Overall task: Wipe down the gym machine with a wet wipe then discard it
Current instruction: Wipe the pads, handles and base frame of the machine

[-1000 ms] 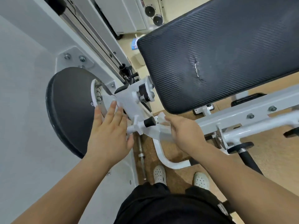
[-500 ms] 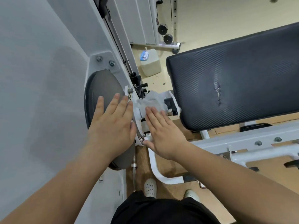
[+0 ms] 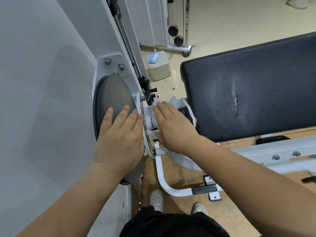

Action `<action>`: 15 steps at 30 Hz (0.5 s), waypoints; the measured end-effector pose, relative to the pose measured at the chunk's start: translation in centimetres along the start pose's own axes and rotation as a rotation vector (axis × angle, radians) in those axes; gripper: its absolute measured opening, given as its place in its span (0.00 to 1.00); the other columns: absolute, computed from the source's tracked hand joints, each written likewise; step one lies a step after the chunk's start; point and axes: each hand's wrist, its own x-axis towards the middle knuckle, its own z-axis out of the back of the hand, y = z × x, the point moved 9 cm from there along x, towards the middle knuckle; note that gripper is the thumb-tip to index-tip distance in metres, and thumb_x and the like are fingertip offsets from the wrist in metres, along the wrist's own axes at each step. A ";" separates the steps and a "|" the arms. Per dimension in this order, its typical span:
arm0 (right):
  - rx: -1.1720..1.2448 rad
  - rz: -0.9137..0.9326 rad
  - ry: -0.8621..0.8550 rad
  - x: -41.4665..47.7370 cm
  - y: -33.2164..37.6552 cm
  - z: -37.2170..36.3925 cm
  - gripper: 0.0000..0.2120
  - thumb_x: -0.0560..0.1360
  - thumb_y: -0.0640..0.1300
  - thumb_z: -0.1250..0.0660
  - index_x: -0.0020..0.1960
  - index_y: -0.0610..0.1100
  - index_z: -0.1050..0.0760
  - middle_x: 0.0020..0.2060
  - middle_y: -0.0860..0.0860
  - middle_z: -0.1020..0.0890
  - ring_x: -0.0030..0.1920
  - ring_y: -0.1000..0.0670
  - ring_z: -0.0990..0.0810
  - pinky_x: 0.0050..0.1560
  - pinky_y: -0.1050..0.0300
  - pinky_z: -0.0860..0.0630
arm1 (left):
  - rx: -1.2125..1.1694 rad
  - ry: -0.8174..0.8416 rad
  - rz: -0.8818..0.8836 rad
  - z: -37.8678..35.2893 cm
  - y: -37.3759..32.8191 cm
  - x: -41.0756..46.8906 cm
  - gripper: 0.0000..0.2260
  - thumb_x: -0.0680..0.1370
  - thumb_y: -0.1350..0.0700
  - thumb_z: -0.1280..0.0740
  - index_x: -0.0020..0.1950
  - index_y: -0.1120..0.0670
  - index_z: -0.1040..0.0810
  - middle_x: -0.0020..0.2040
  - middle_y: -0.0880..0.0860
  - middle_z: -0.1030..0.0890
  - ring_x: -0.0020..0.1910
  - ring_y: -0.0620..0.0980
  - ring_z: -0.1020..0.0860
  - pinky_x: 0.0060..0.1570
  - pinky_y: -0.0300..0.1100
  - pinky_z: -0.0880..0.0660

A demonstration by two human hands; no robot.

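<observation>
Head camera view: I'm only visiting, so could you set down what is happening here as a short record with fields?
Left hand: flat, fingers straight, resting on the grey oval cover of the white gym machine
Right hand: flat, pressing a white wet wipe onto the white pivot bracket beside that cover
Wipe: mostly hidden under the fingers
Pad: black textured cushion, torn in the middle, right of the hands
Floor: pale plastic jug with a blue label, beyond the machine

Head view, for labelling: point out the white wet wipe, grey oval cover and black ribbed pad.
White wet wipe [image 3: 157, 101]: head view, exposed edge.
Grey oval cover [image 3: 116, 96]: head view, upper face.
Black ribbed pad [image 3: 256, 86]: head view, centre.
</observation>
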 end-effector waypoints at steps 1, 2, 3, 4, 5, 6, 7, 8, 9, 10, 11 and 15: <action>0.016 -0.005 -0.022 -0.5 0.1 -0.2 0.38 0.82 0.56 0.41 0.81 0.31 0.47 0.79 0.34 0.39 0.79 0.35 0.42 0.80 0.42 0.45 | -0.003 -0.021 0.005 0.1 0.0 -0.1 0.16 0.79 0.56 0.37 0.64 0.61 0.19 0.62 0.59 0.17 0.67 0.61 0.22 0.71 0.63 0.37; 0.045 -0.004 -0.031 -0.7 0.1 -0.3 0.37 0.82 0.54 0.41 0.80 0.31 0.46 0.78 0.34 0.38 0.79 0.35 0.41 0.80 0.41 0.44 | -0.002 -0.034 0.011 0.2 0.1 -0.2 0.16 0.79 0.57 0.36 0.63 0.61 0.18 0.61 0.59 0.16 0.66 0.61 0.22 0.71 0.63 0.36; 0.078 0.002 -0.028 -0.4 -0.2 -0.3 0.35 0.82 0.52 0.40 0.80 0.32 0.45 0.78 0.34 0.37 0.79 0.35 0.40 0.80 0.41 0.43 | 0.002 -0.041 0.017 0.2 0.1 -0.2 0.15 0.79 0.57 0.36 0.62 0.61 0.17 0.60 0.58 0.16 0.66 0.61 0.21 0.70 0.63 0.35; 0.123 -0.001 -0.012 0.2 -0.7 -0.2 0.33 0.83 0.50 0.41 0.80 0.33 0.44 0.78 0.35 0.36 0.78 0.36 0.39 0.80 0.43 0.43 | 0.007 -0.044 0.021 0.2 0.1 -0.1 0.15 0.79 0.57 0.36 0.62 0.60 0.17 0.60 0.58 0.16 0.65 0.61 0.21 0.69 0.62 0.34; 0.190 -0.021 0.001 1.2 -1.4 -0.2 0.30 0.84 0.49 0.41 0.80 0.35 0.42 0.77 0.37 0.34 0.77 0.38 0.38 0.79 0.46 0.42 | 0.008 -0.044 0.022 0.2 0.1 -0.1 0.15 0.79 0.57 0.36 0.61 0.60 0.17 0.60 0.58 0.16 0.65 0.60 0.21 0.69 0.62 0.33; 0.244 -0.044 0.012 2.2 -2.1 -0.1 0.26 0.84 0.48 0.42 0.78 0.37 0.39 0.75 0.40 0.31 0.76 0.39 0.36 0.77 0.48 0.40 | 0.007 -0.044 0.025 0.2 0.1 -0.1 0.15 0.79 0.57 0.37 0.61 0.60 0.17 0.60 0.58 0.16 0.64 0.60 0.20 0.68 0.61 0.33; 0.260 -0.056 0.009 3.2 -2.4 -0.1 0.22 0.85 0.48 0.42 0.76 0.40 0.35 0.72 0.42 0.28 0.73 0.41 0.33 0.74 0.49 0.36 | 0.002 -0.043 0.031 0.1 0.1 -0.1 0.16 0.79 0.57 0.37 0.61 0.60 0.16 0.60 0.57 0.15 0.64 0.59 0.20 0.68 0.60 0.32; 0.239 -0.054 -0.003 3.9 -2.4 0.0 0.19 0.85 0.47 0.42 0.73 0.41 0.32 0.68 0.44 0.26 0.70 0.42 0.30 0.70 0.50 0.34 | -0.008 -0.048 0.038 0.2 0.2 -0.1 0.16 0.78 0.56 0.37 0.61 0.60 0.16 0.59 0.57 0.15 0.63 0.59 0.19 0.67 0.59 0.31; 0.228 -0.059 -0.020 4.2 -2.4 0.0 0.16 0.84 0.45 0.41 0.69 0.42 0.29 0.64 0.45 0.23 0.66 0.44 0.28 0.65 0.52 0.32 | -0.021 -0.061 0.042 0.3 0.2 0.0 0.16 0.78 0.56 0.38 0.60 0.59 0.16 0.59 0.56 0.15 0.63 0.58 0.19 0.66 0.59 0.30; 0.249 -0.083 -0.044 4.1 -2.6 0.0 0.13 0.83 0.42 0.41 0.65 0.42 0.27 0.60 0.46 0.22 0.63 0.44 0.26 0.59 0.54 0.31 | -0.031 -0.083 0.040 0.5 0.1 0.0 0.16 0.79 0.56 0.39 0.60 0.59 0.15 0.59 0.56 0.15 0.62 0.57 0.18 0.65 0.58 0.28; 0.316 -0.127 -0.088 3.5 -2.9 0.1 0.12 0.81 0.38 0.40 0.63 0.42 0.25 0.58 0.47 0.21 0.61 0.44 0.25 0.54 0.55 0.31 | -0.039 -0.108 0.036 0.7 0.1 -0.1 0.16 0.80 0.56 0.40 0.59 0.59 0.15 0.58 0.56 0.15 0.61 0.57 0.18 0.64 0.58 0.27; 0.746 -0.194 -0.417 -0.3 -0.8 1.4 0.22 0.81 0.43 0.43 0.72 0.38 0.26 0.70 0.41 0.23 0.72 0.40 0.27 0.73 0.47 0.32 | -0.084 -0.192 0.029 1.4 0.3 -0.2 0.18 0.81 0.55 0.43 0.59 0.59 0.15 0.59 0.56 0.15 0.59 0.56 0.17 0.61 0.57 0.25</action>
